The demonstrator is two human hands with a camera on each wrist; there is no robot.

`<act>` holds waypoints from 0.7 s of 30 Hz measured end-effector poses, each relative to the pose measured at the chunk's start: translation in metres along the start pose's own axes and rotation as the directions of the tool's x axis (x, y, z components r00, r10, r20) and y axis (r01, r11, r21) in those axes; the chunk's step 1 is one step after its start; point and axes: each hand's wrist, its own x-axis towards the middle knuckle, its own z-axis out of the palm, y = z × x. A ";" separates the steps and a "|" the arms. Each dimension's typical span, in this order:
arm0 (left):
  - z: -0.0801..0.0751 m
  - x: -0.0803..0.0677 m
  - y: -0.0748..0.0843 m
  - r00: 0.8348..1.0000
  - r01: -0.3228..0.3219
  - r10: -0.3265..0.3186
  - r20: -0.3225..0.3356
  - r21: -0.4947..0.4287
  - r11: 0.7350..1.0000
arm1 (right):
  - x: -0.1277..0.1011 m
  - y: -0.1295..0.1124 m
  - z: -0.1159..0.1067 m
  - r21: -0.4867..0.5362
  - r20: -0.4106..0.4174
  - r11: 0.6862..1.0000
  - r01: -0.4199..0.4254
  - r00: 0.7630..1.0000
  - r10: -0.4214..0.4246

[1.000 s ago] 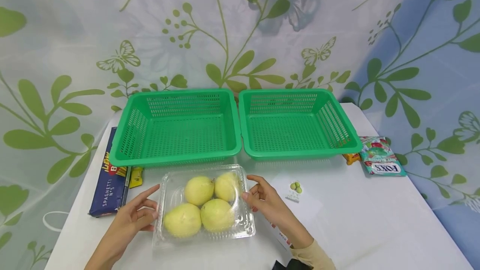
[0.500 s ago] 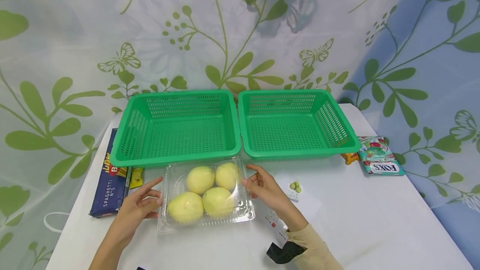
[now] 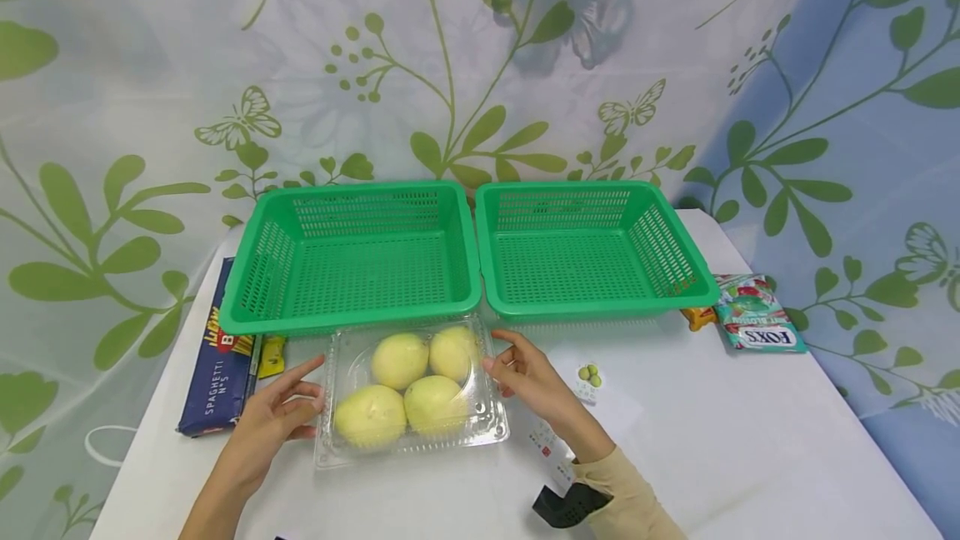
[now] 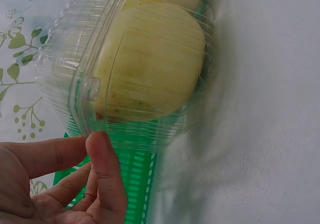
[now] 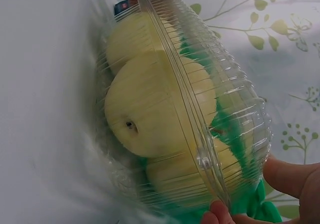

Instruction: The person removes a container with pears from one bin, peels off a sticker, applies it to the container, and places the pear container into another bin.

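Note:
A clear plastic clamshell box [image 3: 408,447] holding several pale yellow, pear-like fruits [image 3: 435,405] lies in front of the left green basket [image 3: 360,323]. Its lid is closed. My left hand [image 3: 273,419] pinches the box's left rim; in the left wrist view, the thumb [image 4: 106,169] and index finger meet at its corner. My right hand [image 3: 532,377] grips the opposite side, the thumb [image 5: 287,176] against the lid and fingertips at the rim in the right wrist view. Whether the box touches the table cannot be told.
A second green basket [image 3: 600,307] stands to the right of the first. A blue spaghetti box [image 3: 217,390] and a yellow packet [image 3: 272,357] lie at left. At right are a Fox's candy bag [image 3: 759,315] and an orange packet [image 3: 699,317]. Patterned curtain [image 3: 480,65] hangs behind.
Both hands have moved the clear box a little away from me, up against the left basket's front. Over the last half second the hands and box have stayed nearly still.

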 end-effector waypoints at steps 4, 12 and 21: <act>0.000 0.000 0.000 1.000 0.004 -0.004 0.002 0.001 1.000 | 0.000 0.000 -0.001 -0.004 0.014 1.000 0.010 1.000 -0.010; -0.002 0.001 -0.001 1.000 0.011 -0.011 0.009 0.008 1.000 | -0.006 0.001 -0.026 -0.058 0.083 0.998 0.032 0.996 -0.027; -0.003 0.002 -0.003 1.000 0.005 -0.005 0.015 -0.007 1.000 | -0.017 0.013 -0.079 -0.172 -0.034 0.984 -0.044 0.999 0.039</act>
